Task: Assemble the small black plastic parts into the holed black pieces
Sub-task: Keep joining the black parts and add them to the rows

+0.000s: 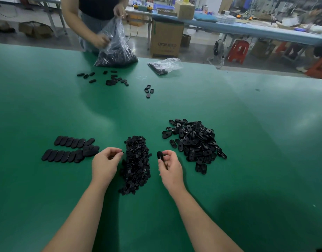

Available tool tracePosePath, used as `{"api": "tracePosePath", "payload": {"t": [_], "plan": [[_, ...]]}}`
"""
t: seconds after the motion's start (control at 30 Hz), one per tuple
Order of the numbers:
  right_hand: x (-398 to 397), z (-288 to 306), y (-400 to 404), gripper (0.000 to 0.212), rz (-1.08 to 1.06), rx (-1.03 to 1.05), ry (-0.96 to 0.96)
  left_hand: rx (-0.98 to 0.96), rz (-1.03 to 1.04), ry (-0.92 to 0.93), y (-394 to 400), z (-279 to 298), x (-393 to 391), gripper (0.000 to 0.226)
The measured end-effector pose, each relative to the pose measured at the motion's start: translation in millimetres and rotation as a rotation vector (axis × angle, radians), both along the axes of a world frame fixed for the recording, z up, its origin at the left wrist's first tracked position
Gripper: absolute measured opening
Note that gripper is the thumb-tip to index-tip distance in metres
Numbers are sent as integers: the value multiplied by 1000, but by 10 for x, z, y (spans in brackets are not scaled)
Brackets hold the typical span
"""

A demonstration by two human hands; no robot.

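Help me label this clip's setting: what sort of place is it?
Probably a factory assembly floor. A large green worktable holds heaps of identical holed black pieces, a second worker opens a bulk bag of parts, and cartons and long benches stand behind.

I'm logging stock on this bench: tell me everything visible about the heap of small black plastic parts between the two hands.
The heap of small black plastic parts is a long, narrow mound of tiny dark, matte pieces, lying loose on the green table mat. It runs away from the person, between the left hand and right hand. Single shapes are too small to tell.
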State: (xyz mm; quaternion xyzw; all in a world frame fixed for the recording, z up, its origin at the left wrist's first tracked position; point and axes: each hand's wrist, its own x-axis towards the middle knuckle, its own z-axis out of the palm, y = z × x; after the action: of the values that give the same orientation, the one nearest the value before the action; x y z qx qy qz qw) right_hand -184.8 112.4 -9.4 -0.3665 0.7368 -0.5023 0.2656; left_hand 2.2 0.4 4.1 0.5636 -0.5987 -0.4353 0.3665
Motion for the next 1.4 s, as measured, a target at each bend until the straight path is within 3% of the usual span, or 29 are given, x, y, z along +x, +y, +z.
{"api": "tracePosePath", "payload": {"t": [0.1, 0.4, 0.57, 0.97, 1.23, 1.4], "plan": [[-3, -19, 7, 35, 23, -3, 15, -1, -24, -1, 55, 95, -137, 13], [-2, -52, 6, 20, -31, -75, -110, 67, -249, 19, 343, 222, -689, 14], [-16, -65, -2, 17, -14, -46, -28, 72, -247, -68, 437, 176, -826, 15], [-31, -9, 19, 29, 21, -26, -70, 42, -280, -164, 441, 244, -928, 16], [-57, -7, 15, 29, -24, -33, -123, -50, -266, -320, 456, 296, -1054, 13], [-51, 31, 30, 38, -42, -102, -254, -126, -278, -388, 412, 269, -1071, 21]]}}
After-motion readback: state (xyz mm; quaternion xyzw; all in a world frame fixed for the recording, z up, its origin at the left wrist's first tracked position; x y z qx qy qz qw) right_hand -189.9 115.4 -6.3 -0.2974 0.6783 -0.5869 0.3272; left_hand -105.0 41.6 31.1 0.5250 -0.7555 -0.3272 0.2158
